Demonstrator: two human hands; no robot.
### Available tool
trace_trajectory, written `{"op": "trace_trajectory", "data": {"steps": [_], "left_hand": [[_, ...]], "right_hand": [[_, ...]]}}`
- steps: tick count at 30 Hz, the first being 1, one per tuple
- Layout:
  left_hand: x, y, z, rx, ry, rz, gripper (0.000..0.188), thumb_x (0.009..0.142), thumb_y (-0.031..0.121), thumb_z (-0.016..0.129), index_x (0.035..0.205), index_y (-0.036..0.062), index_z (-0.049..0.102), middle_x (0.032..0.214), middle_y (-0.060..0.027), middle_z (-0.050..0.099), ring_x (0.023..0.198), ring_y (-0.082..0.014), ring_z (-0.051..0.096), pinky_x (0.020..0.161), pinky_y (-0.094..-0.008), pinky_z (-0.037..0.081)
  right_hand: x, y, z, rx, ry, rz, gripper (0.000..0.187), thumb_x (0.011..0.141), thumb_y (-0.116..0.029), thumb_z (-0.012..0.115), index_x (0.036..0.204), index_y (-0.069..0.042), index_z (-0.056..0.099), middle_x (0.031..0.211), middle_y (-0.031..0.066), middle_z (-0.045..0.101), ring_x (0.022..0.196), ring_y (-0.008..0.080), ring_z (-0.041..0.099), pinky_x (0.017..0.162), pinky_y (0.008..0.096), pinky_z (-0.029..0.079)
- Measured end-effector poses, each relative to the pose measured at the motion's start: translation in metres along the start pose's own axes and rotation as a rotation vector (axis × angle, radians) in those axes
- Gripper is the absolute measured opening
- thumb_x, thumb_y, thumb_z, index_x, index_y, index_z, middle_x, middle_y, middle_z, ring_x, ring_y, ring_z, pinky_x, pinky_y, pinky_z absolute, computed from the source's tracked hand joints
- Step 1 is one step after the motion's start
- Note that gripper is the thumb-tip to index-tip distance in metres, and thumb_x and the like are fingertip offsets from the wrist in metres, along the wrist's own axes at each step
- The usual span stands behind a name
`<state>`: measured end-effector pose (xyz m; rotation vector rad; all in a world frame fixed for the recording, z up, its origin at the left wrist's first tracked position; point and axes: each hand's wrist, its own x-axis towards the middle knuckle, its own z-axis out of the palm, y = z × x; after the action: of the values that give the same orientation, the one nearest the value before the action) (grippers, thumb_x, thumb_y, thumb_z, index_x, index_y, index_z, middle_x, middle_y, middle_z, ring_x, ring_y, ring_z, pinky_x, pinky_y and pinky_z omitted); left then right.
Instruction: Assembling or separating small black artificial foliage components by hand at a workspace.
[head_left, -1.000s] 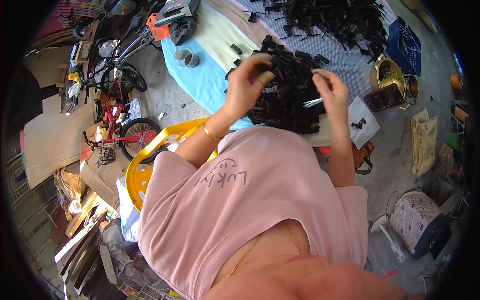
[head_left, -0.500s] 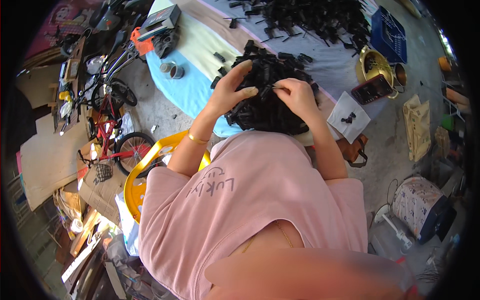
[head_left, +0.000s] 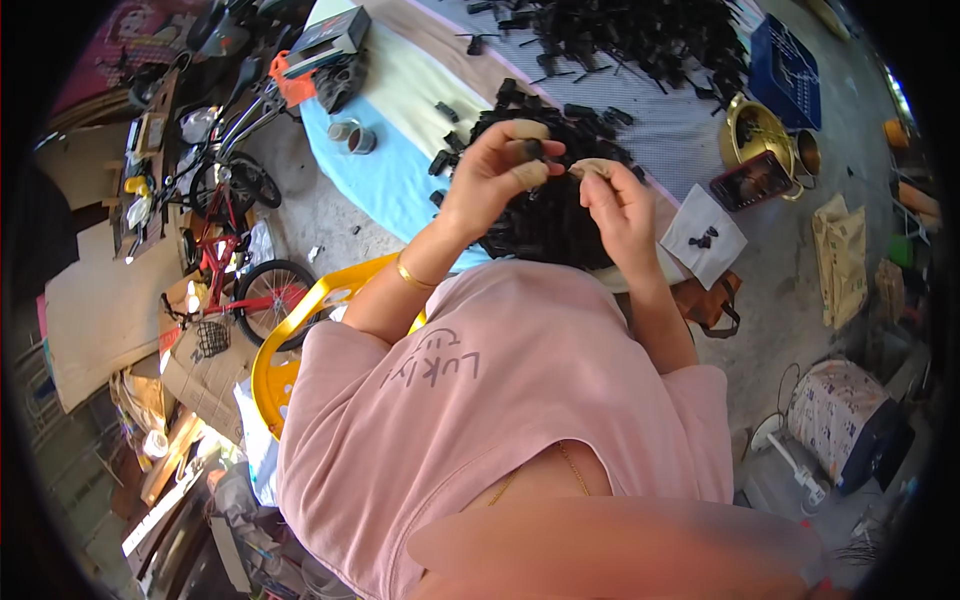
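A heap of small black plastic parts [head_left: 545, 230] lies right in front of my body. Over it, my left hand [head_left: 497, 172] grips one black plastic part [head_left: 532, 150] between thumb and fingers. My right hand [head_left: 620, 205] is held close beside it, thumb and forefinger pinched together; whatever is between those fingertips is too small to make out. The two hands' fingertips face each other, a short gap apart. A larger pile of similar black parts, some with thin stems [head_left: 640, 45], spreads over the striped cloth [head_left: 410, 100] at the far side.
To the right are a blue basket [head_left: 785, 75], a gold-coloured pot [head_left: 742, 125], a phone [head_left: 750, 181] leaning on it, and white paper [head_left: 722, 260] with a few black bits. Left stand cups [head_left: 360, 140], a yellow chair [head_left: 275, 375] and a red bicycle [head_left: 270, 300].
My left hand has lifted from the heap with a black part in its fingers. The right hand has come up and slightly right, still pinched.
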<state>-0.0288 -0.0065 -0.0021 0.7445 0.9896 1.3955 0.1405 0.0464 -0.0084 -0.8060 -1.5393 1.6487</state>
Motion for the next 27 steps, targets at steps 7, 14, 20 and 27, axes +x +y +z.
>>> {"op": "trace_trajectory", "data": {"steps": [7, 14, 20, 27], "left_hand": [[-0.007, -0.006, 0.010, 0.249, -0.012, 0.104, 0.033, 0.081, -0.005, 0.054, 0.112, 0.0002, 0.044, 0.111, -0.0133, 0.054, 0.097, -0.0160, 0.055, 0.084, -0.0274, 0.046], [-0.012, -0.003, 0.013, 0.286, 0.038, 0.086, 0.030, 0.081, -0.006, 0.054, 0.110, -0.0004, 0.045, 0.109, -0.0128, 0.055, 0.096, -0.0159, 0.054, 0.085, -0.0271, 0.045], [-0.010, -0.021, 0.013, 0.366, 0.072, 0.284, 0.022, 0.080, -0.008, 0.054, 0.101, -0.0006, 0.049, 0.102, -0.0109, 0.058, 0.089, -0.0158, 0.058, 0.078, -0.0254, 0.048], [-0.009, -0.018, 0.018, 0.809, 0.208, 0.302, 0.035, 0.074, 0.000, 0.063, 0.107, 0.0050, 0.051, 0.086, -0.0124, 0.063, 0.072, -0.0227, 0.062, 0.064, -0.0282, 0.048]], "right_hand": [[0.009, -0.005, 0.005, -0.048, -0.099, 0.084, 0.018, 0.088, -0.013, 0.051, 0.093, 0.002, 0.060, 0.063, -0.0013, 0.055, 0.051, 0.0010, 0.041, 0.046, 0.0165, 0.032], [0.009, -0.003, 0.002, -0.162, -0.203, 0.033, 0.017, 0.089, -0.012, 0.049, 0.093, 0.000, 0.060, 0.064, -0.0025, 0.053, 0.047, -0.0009, 0.035, 0.042, 0.0148, 0.025], [0.009, -0.002, 0.009, -0.009, -0.126, 0.177, 0.017, 0.089, -0.013, 0.049, 0.093, 0.000, 0.060, 0.062, -0.0022, 0.050, 0.046, -0.0006, 0.034, 0.040, 0.0155, 0.025], [0.011, 0.021, 0.003, 0.015, -0.026, 0.124, 0.012, 0.084, -0.010, 0.056, 0.091, -0.001, 0.060, 0.066, -0.0037, 0.052, 0.056, 0.0013, 0.042, 0.050, 0.0157, 0.034]]}}
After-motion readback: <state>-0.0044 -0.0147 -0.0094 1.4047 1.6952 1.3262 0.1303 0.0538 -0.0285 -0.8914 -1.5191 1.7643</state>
